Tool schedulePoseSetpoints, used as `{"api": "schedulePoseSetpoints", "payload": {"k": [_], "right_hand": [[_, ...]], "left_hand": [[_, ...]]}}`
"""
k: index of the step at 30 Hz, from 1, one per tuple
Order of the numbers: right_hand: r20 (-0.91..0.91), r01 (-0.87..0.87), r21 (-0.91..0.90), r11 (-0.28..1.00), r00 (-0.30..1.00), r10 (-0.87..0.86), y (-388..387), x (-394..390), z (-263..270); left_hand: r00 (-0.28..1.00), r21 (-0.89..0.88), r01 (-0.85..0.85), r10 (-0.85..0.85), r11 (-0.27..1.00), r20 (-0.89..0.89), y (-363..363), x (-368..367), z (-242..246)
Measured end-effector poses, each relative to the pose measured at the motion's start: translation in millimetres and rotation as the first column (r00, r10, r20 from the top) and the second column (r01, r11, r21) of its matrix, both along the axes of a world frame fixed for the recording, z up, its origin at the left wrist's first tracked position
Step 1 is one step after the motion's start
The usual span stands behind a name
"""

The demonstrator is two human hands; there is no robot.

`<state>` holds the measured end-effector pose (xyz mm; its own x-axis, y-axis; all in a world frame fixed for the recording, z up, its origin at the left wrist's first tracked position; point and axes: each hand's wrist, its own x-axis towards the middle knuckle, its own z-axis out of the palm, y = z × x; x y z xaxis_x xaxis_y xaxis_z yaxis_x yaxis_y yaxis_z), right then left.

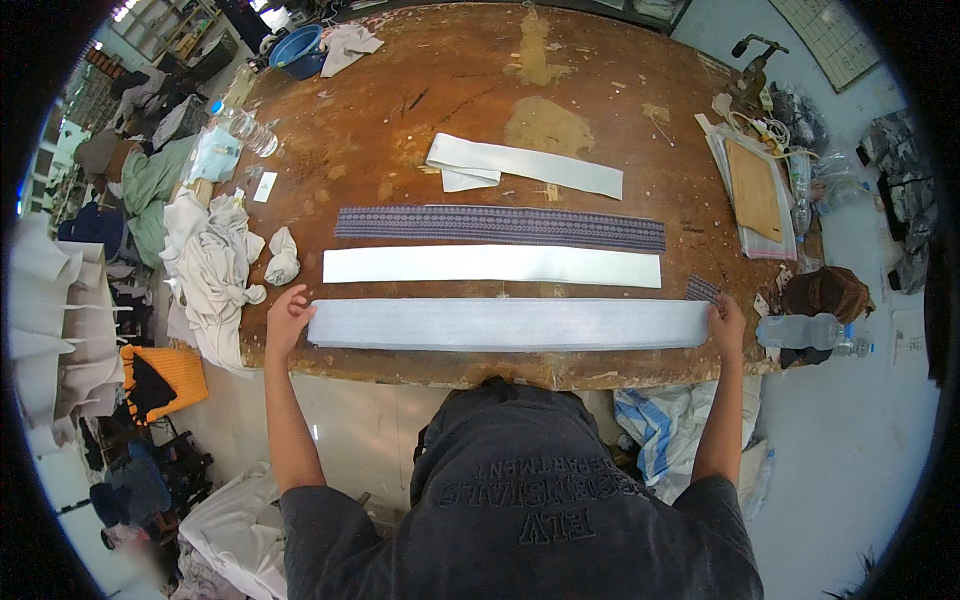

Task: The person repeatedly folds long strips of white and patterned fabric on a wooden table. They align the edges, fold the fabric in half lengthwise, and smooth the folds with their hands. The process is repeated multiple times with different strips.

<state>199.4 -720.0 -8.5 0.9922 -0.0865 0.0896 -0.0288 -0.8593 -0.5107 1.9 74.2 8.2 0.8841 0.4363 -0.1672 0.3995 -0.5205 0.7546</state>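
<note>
A long stack of pale bluish-white strips lies along the table's near edge. At its left end is my left hand, with the thumb by the corner and the other fingers lifted and loosely curled. My right hand grips the stack's right end, fingertips at the upper corner. A small piece of dark patterned fabric pokes out beside those fingertips; the rest of it is hidden. Beyond the stack lie a white strip, a dark grey patterned fabric strip and a folded off-white strip.
The worn wooden table bears white cloths and a plastic bottle at left. A blue basin sits at the far left. On the right are a clamp-like metal tool, plastic-wrapped sheets and a water bottle.
</note>
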Motion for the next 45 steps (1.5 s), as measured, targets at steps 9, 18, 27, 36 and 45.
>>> {"api": "schedulePoseSetpoints", "payload": {"k": [9, 18, 27, 36, 45], "right_hand": [[-0.08, -0.402, -0.357, 0.843, 0.913, 0.401, 81.8, 60.7, 17.6], [-0.335, -0.6, -0.479, 0.64, 0.799, 0.499, 158.2, 122.1, -52.8], [-0.466, -0.68, -0.503, 0.533, 0.733, 0.495, 151.1, 145.3, -77.5], [0.069, -0.455, 0.033, 0.89, 0.89, 0.452, 178.5, 176.1, 13.6], [0.11, -0.709, 0.106, 0.697, 0.705, 0.701, 243.5, 118.0, 189.5]], "left_hand": [[0.948, 0.38, 0.274, -0.315, 0.883, 0.049, -45.0, 88.4, -8.5], [0.854, 0.336, 0.52, -0.488, 0.785, -0.183, -108.8, 192.4, -64.2], [0.823, 0.351, 0.558, -0.449, 0.752, -0.348, -106.9, 208.9, -81.4], [0.835, 0.391, 0.544, -0.438, 0.742, -0.331, -113.9, 211.1, -73.5], [0.88, 0.413, 0.473, -0.397, 0.778, -0.26, -119.7, 204.3, -81.8]]}}
